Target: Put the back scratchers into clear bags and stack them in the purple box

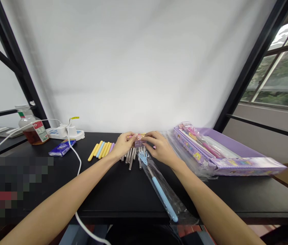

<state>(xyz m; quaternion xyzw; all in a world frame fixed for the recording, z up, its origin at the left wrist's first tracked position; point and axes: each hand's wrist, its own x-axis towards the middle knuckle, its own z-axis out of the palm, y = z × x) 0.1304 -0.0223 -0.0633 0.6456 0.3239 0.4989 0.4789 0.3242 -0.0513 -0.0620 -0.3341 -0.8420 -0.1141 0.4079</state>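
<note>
The left hand point(125, 145) and right hand point(160, 148) meet at the back edge of a black table point(113, 195), fingers curled in — both look to be pinching a small purple piece point(139, 144) between them, though the fingers hide most of it and the exact grip is hard to tell. The piece sits just above a row of steel tubes point(131, 158), right by the hands. Left of the tubes lies a fanned row of yellow, blue and purple plastic sticks point(101, 151). Below the right hand, a clear plastic bag point(160, 187) holds a blue back scratcher point(159, 187), its hand-shaped tip near the tubes. To the right, a long purple box point(229, 143) holds pink toys point(205, 143) and printed packaging, with clear wrap around it. Far left, a labeled bottle point(33, 127) holds brown liquid — beside it are a power strip point(64, 133), a white cable point(77, 160) and a blue tissue pack point(62, 148).
</note>
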